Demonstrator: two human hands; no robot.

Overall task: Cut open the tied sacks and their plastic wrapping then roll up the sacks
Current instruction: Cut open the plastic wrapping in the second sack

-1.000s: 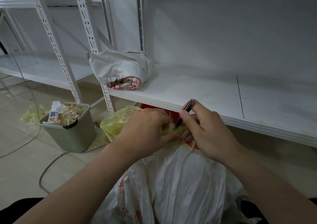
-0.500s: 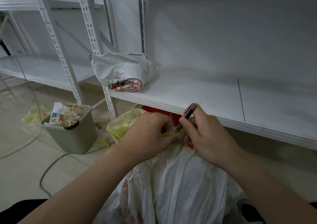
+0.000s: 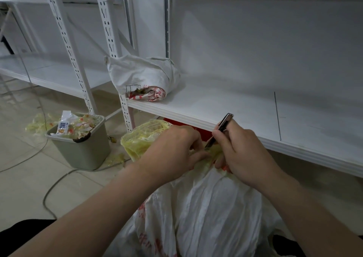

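While your left grip (image 3: pixel 172 148) pinches the yellow plastic wrapping (image 3: pixel 141 139) on the white sack (image 3: pixel 212 207) just below the shelf (image 3: pixel 216 103), your right grip (image 3: pixel 243 152) clasps the knife (image 3: pixel 225 122); a slip could slice the pinching fingers.

White shelving (image 3: pixel 225 103) ahead; a grey bin (image 3: pixel 84 154) — brimful — on the tiled floor (image 3: pixel 21 180); a cable (image 3: pixel 43 201) beside it.

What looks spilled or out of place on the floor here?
Yellow plastic scraps lie on the floor on both sides of the bin, which is filled to above its rim, so they look spilled from it. A grey cable also trails loose across the tiles beside the bin.
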